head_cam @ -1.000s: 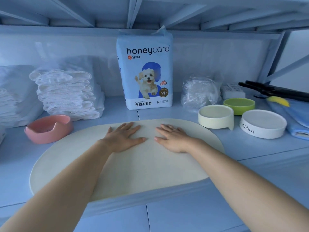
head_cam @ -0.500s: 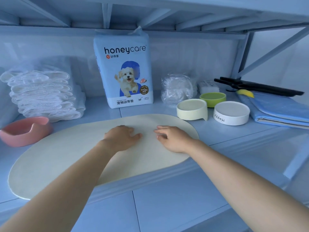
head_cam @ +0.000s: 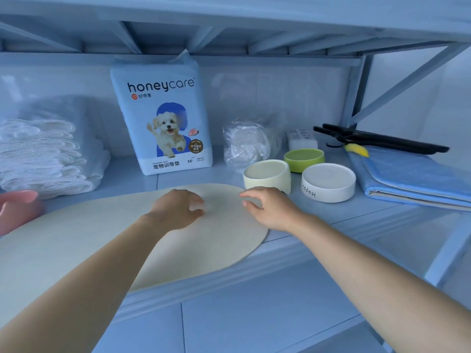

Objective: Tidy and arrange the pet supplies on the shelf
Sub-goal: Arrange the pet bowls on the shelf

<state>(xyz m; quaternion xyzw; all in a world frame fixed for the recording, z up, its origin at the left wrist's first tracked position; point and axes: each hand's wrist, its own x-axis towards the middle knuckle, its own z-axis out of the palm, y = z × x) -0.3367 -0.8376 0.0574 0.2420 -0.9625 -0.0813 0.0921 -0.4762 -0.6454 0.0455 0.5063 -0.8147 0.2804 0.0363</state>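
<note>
Cream mat (head_cam: 96,240) lies flat on the shelf (head_cam: 362,220), both hands over it.
The left hand (head_cam: 175,210) curls onto the mat, perhaps pinching it; I cannot tell. The right hand (head_cam: 270,210) hovers half-curled and empty beside the cream bowl (head_cam: 266,174). A careless pull could drag the mat off the front edge or knock that bowl.

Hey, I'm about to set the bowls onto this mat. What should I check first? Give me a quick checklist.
1. Mat flat, no folds showing: ok.
2. Left hand and right hand hold nothing: ok.
3. Mat top free apart from the hands: ok.
4. Cream bowl, green bowl and white bowl upright, look empty: ok.
5. Pink bowl off the mat's left edge: cannot tell.
</note>
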